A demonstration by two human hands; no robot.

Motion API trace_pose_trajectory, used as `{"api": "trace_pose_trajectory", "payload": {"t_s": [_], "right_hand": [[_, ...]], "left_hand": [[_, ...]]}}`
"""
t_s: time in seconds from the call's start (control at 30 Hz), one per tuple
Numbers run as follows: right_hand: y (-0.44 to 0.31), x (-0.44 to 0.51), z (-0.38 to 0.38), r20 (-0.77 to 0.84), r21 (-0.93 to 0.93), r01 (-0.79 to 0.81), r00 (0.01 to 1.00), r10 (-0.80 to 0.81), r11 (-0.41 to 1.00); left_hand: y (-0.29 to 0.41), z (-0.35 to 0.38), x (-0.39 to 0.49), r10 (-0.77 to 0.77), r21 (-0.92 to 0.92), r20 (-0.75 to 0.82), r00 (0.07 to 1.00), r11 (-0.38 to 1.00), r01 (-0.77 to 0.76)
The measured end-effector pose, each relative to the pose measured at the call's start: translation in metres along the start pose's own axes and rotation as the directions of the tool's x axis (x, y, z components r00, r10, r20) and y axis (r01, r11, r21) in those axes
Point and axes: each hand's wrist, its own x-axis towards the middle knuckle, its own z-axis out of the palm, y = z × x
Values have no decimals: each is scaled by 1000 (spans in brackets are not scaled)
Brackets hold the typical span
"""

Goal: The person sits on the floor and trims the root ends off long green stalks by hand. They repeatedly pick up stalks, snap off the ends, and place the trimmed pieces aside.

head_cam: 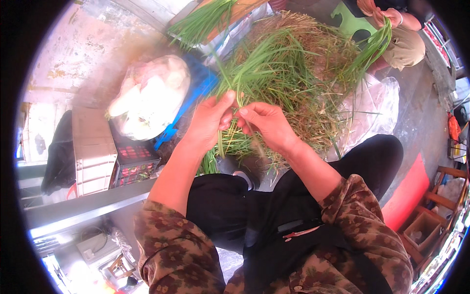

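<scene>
My left hand [207,121] pinches a few long green leaf stalks [240,79], which look like garlic chives, between thumb and fingers. Their leafy ends point away from me. Close beside it, my right hand [270,125] has its thumb and forefinger closed on the lower part of the same stalks. Under and beyond both hands spreads a large heap of loose green chives [286,70], mixed with dry brown strands [312,136]. More green leaves [208,161] lie below my left wrist, partly hidden by my arm.
Bundled chives [202,25] lie on a board at the back. To the left, a clear bag of pale vegetables [154,97] rests by a blue crate [200,79]. Another person's hands [391,16] hold a green bunch [374,44] at upper right. Plastic sheeting [371,106] lies beside the heap.
</scene>
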Motion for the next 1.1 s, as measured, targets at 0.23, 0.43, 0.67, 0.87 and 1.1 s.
{"api": "trace_pose_trajectory", "payload": {"t_s": [0.23, 0.43, 0.67, 0.87, 1.1], "right_hand": [[1, -2, -5, -70, -163, 68, 994, -80, 984], [12, 6, 0, -179, 261, 73, 983, -26, 962], [55, -10, -70, -113, -787, 195, 887, -448, 585], [75, -18, -215, -294, -846, -441, 854, -429, -298], [25, -5, -118, -102, -905, 180, 787, -608, 384]], "left_hand": [[-4, 7, -3, 65, 137, -37, 997, 989, -59], [-5, 8, 0, 62, 91, -119, 991, 995, -51], [5, -21, 9, 142, -155, -339, 930, 967, -204], [6, -38, 7, 162, -194, -373, 914, 949, -247], [-1, -24, 6, 110, -145, -224, 968, 979, -145]]}}
